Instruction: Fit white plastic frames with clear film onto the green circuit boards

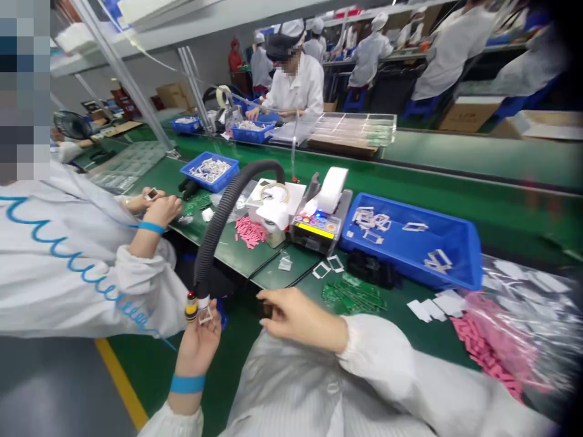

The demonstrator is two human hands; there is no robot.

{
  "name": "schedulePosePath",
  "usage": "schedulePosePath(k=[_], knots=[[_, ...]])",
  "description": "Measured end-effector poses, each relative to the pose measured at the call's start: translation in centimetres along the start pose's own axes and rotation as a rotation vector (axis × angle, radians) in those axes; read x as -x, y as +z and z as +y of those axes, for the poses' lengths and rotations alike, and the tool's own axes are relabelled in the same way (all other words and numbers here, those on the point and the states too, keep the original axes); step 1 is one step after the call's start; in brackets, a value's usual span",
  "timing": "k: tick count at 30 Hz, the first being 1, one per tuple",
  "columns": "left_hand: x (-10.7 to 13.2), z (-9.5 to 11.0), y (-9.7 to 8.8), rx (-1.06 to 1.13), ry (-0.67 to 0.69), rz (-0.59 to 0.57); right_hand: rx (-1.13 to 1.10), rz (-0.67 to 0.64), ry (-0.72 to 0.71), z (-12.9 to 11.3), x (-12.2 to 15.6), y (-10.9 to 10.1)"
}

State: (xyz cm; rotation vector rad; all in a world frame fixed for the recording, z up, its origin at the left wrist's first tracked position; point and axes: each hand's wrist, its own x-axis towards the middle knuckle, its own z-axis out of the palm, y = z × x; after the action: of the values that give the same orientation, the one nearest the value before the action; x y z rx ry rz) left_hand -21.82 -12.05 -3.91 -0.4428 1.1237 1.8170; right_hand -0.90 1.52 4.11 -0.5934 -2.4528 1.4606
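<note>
- Well, in the head view, the left hand (199,346) lies palm up, its fingers curled and grasping a small white frame (205,315).
- The yellow-and-black nozzle (191,307) of a black ribbed hose (223,206) sits just beside that frame, above the palm.
- The right hand (298,315) hangs over the desk (277,273), fingers bent beside a small dark object (266,310); I cannot tell whether it is gripping that object.
- Green circuit boards (353,295) lie on the desk just beyond the right hand, with two loose white frames (328,264) farther up.
- A blue tray (410,240) holding more white frames stands beyond them, next to a machine with coloured buttons (315,226).
- Pink strips (250,232) lie in a heap beside the machine, and more fill a clear plastic bag (501,340) on the right.
- On the left, a co-worker's hand (161,210) holds a small item (152,194) over the desk.
</note>
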Motion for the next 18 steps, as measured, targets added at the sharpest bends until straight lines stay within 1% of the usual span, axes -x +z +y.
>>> schedulePosePath(k=[3,5,8,10,11,13,14,16,18], knots=[[-0.1,1.2,-1.1,-0.034,0.036,0.007,-0.072,-0.179,-0.065,-0.1,-5.4,4.9],[-0.1,1.7,-2.0,-0.071,0.044,-0.004,-0.110,-0.249,-0.067,0.1,-7.7,8.2],[-0.4,2.5,-3.2,-0.109,0.059,-0.040,-0.158,-0.257,0.000,0.1,-9.7,12.5],[-0.8,2.8,-3.5,-0.117,0.070,-0.052,-0.180,-0.227,0.078,-0.3,-10.1,14.5],[-1.1,2.8,-3.5,-0.116,0.074,-0.053,-0.186,-0.214,0.115,-0.6,-10.0,15.2],[-1.5,2.3,-3.1,-0.118,0.062,-0.057,-0.185,-0.207,0.161,-1.5,-9.3,15.4],[-1.5,1.8,-2.8,-0.125,0.038,-0.066,-0.178,-0.215,0.166,-2.0,-8.6,14.9],[-1.0,0.1,-1.9,-0.159,-0.054,-0.115,-0.159,-0.249,0.136,-3.3,-6.5,12.6],[0.2,-2.1,-0.7,-0.210,-0.181,-0.215,-0.132,-0.292,0.059,-4.9,-3.5,9.0]])
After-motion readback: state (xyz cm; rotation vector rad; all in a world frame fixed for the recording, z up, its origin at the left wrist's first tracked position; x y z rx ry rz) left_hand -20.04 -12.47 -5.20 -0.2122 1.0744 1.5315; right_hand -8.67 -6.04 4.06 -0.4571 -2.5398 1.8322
